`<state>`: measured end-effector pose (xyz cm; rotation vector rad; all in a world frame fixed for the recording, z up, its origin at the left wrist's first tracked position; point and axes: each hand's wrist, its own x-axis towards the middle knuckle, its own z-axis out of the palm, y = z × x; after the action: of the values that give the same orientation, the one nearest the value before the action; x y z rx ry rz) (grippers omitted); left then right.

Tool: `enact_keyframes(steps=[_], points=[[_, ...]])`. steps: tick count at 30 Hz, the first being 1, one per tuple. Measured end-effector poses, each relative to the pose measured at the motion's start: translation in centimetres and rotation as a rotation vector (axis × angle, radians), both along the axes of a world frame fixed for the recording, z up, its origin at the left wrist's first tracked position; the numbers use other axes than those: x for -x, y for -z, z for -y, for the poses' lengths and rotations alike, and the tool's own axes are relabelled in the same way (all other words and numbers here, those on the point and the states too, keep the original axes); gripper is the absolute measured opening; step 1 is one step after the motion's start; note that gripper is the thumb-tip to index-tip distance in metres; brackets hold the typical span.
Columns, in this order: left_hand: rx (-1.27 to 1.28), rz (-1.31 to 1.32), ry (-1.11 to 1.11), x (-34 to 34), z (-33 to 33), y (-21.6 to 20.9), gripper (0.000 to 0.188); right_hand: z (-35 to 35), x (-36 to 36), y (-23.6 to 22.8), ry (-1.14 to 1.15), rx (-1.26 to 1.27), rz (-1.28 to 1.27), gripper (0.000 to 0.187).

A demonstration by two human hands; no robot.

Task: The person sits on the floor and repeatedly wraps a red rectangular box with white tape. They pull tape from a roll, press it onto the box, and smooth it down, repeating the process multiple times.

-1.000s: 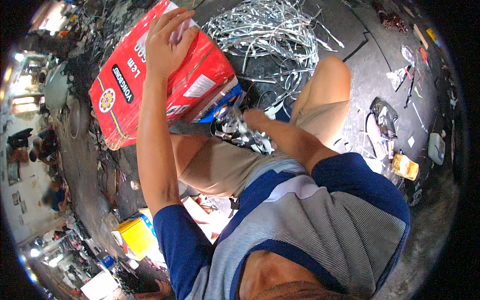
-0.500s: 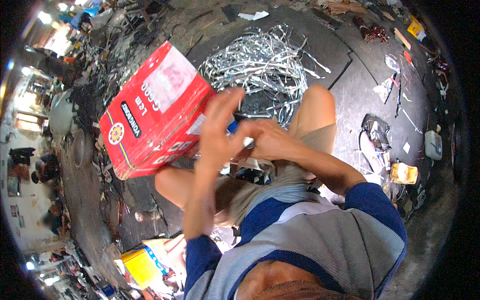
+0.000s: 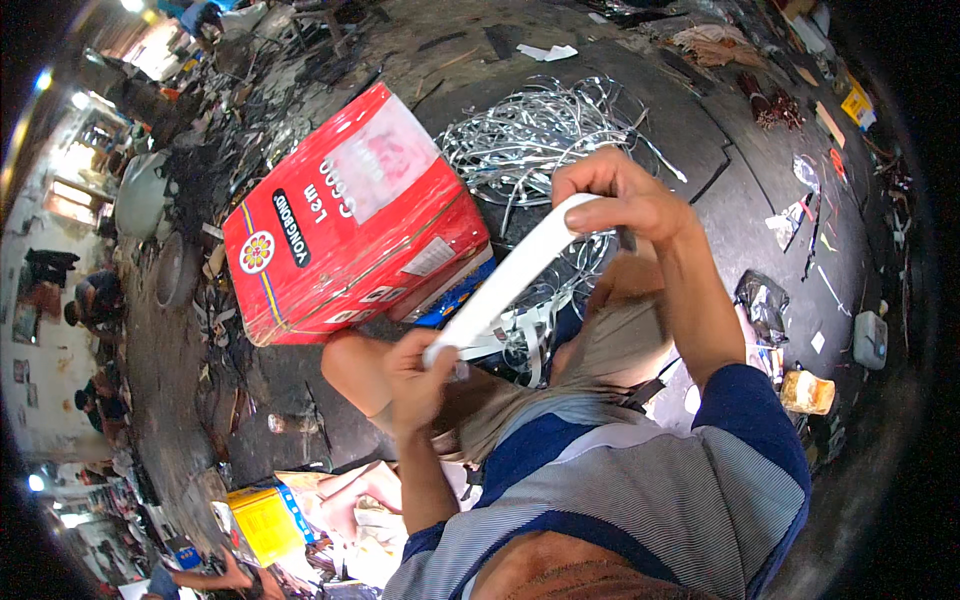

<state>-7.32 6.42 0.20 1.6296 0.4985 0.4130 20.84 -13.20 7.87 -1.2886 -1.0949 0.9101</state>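
A flat white strip (image 3: 515, 280) is stretched slantwise between my two hands, above my lap. Its lower end is pinched in my left hand (image 3: 412, 375), which is slightly blurred. My right hand (image 3: 640, 210) grips the upper end between thumb and fingers. To the left of the strip, a large red carton (image 3: 320, 215) stands tilted, close to my left knee. Below my hands lie more pale strips (image 3: 538, 330), partly hidden by the held one. Beyond my right hand spreads a tangled heap of shiny silver strips (image 3: 530, 125) on the dark floor.
A yellow box (image 3: 268, 525) and light sheet scraps (image 3: 360, 500) lie at lower left. On the right are a black plastic bag (image 3: 762, 300), a yellowish container (image 3: 807, 392) and a whitish jug (image 3: 870, 340). Other people (image 3: 98, 300) are at far left; someone's hand (image 3: 235, 572) shows at bottom left.
My hands, close together before, have moved apart, the right one outward and up, the left one down. The white strip now shows stretched between them. The view has shifted slightly.
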Motion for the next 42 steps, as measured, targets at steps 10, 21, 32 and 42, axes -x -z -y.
enact_keyframes(steps=[10,21,32,42], points=[[-0.628,-0.252,-0.157,6.2,-21.3,-11.7,0.023,-13.6,-2.5,-3.4,-0.036,0.154,0.545,0.026],[-0.745,0.193,-0.032,-15.2,-13.2,-6.7,0.036,-20.1,-0.7,-1.3,0.446,0.089,1.097,0.025],[-0.761,0.320,-0.107,-18.0,-11.6,-4.1,0.015,-16.0,-1.8,-1.1,0.416,-0.051,1.188,0.019],[-0.760,0.308,-0.045,-17.6,-12.4,-4.0,0.014,-15.8,-2.3,-1.3,0.308,-0.111,1.184,0.019]])
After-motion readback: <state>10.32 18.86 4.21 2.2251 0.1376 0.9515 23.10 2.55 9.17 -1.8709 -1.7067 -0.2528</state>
